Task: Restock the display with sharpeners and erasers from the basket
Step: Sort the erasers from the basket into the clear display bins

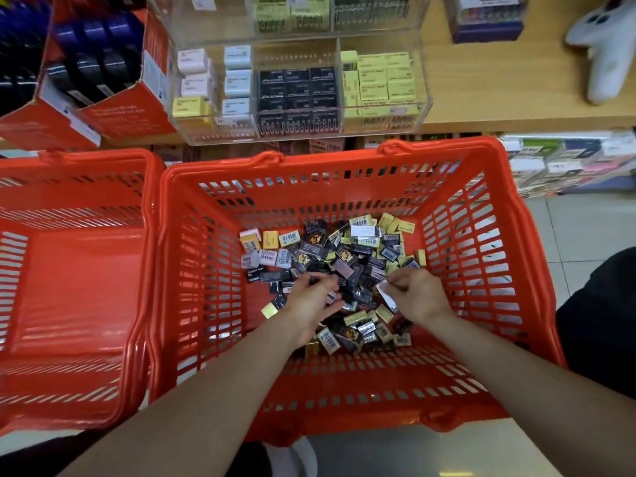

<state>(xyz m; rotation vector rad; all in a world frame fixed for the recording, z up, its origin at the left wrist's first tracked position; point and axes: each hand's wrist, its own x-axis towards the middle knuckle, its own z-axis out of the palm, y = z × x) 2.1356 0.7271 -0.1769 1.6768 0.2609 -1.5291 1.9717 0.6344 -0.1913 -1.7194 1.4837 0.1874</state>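
Two red baskets stand side by side below the shelf (516,98). The left basket (79,270) shows only its bare floor. The right basket (344,173) holds a loose pile of small packets (344,249): black, yellow, grey and pale pink, many with barcodes facing up. They overlap too much to count; there are several dozen at least.

Both hands are inside the right basket, on the pile. The left hand (309,301) lies palm down with fingers curled into the packets; dark packets show at its fingertips, but whether it grasps one cannot be told. The right hand (418,294) pinches a silvery-white packet (387,294) between thumb and fingers, just above the pile.

The clear display case (299,94) sits on the shelf behind the right basket. Its lower tier has three compartments. The left compartment (213,80) holds about seven packets in loose stacks: pale pink, light blue and one yellow, with room to spare. The middle compartment (297,94) is packed with rows of black packets. The right compartment (382,84) is packed with yellow packets. An upper tier (292,15) carries more yellow and dark stock, blurred.

To the left of the case stand two red cartons (103,108) with dark rolls inside. One white plush toy (605,46) lies on the shelf at far right. A lower shelf of boxed goods (568,160) shows right of the basket, above the tiled floor (578,228).
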